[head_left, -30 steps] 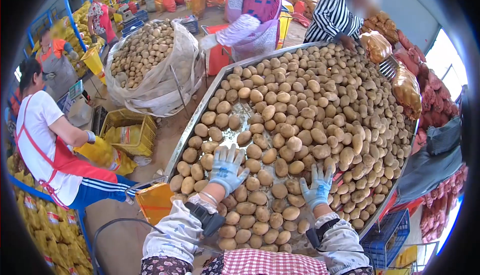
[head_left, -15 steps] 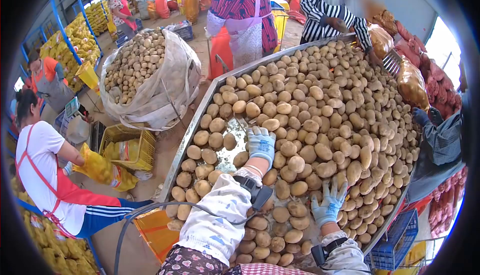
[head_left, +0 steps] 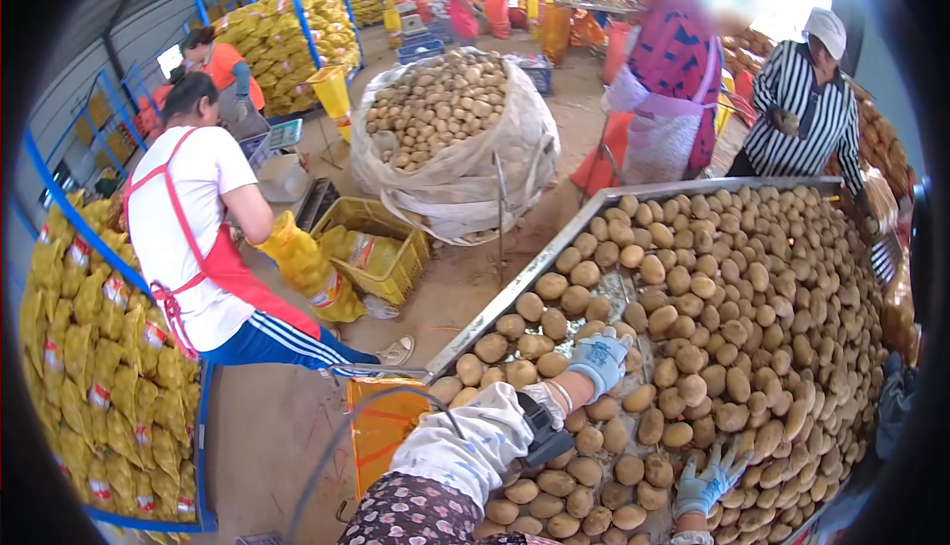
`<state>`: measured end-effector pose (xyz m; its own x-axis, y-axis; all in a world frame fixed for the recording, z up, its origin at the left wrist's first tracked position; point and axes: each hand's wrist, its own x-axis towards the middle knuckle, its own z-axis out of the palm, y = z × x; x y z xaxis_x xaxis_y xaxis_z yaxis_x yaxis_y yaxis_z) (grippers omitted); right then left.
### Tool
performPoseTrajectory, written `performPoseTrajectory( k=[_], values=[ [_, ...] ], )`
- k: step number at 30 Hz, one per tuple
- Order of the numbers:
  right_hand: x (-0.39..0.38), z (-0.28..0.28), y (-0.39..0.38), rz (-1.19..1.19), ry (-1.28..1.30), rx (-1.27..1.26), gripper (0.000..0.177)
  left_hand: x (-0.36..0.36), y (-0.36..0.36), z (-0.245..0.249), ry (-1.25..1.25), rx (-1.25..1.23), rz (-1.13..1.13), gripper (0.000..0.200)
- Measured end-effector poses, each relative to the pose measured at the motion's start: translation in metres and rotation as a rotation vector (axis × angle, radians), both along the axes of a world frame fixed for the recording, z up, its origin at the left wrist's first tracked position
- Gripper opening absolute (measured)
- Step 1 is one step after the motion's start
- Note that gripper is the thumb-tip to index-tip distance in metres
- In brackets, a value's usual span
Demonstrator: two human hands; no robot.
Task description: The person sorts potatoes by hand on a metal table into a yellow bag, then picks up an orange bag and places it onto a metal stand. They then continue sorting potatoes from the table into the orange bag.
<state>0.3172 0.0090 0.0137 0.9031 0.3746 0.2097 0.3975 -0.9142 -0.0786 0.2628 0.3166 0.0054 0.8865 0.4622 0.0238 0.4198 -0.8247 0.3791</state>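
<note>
Potatoes (head_left: pixel 732 322) lie spread across a metal-rimmed sorting table (head_left: pixel 515 297). My left hand (head_left: pixel 600 361), in a light blue and white glove, rests among them just below a bare patch of metal. Its fingers point away from me, laid over the potatoes, and no potato shows in its grip. Nearer the front edge, my right hand (head_left: pixel 709 482) wears a matching glove. Its fingers are spread flat against the potatoes, holding none. A dark strapped device (head_left: pixel 544 431) sits on my left wrist.
A person in a red apron (head_left: pixel 208 238) handles a yellow mesh sack (head_left: pixel 312 266) beside a yellow crate (head_left: pixel 381 288). Behind is a big white bag (head_left: pixel 445 184) of potatoes. Another person in stripes (head_left: pixel 807 104) stands at the table's far side. An orange container (head_left: pixel 381 431) adjoins the near-left edge.
My view has swung left, so the scene sits further right and lower. My left hand has drawn back toward me from beside the bare patch. My right hand stays spread on the potatoes.
</note>
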Motion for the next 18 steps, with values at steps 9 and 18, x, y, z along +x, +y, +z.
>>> performPoseTrajectory(
  k=[9, 18],
  values=[
    [-0.003, 0.008, 0.005, -0.012, 0.011, -0.033, 0.05, 0.02, 0.027, -0.012, 0.02, -0.256, 0.127, 0.036],
    [-0.014, 0.008, 0.003, 0.336, 0.062, 0.608, 0.052, -0.031, -0.057, 0.052, -0.481, -0.585, -0.257, 0.053]
  ],
)
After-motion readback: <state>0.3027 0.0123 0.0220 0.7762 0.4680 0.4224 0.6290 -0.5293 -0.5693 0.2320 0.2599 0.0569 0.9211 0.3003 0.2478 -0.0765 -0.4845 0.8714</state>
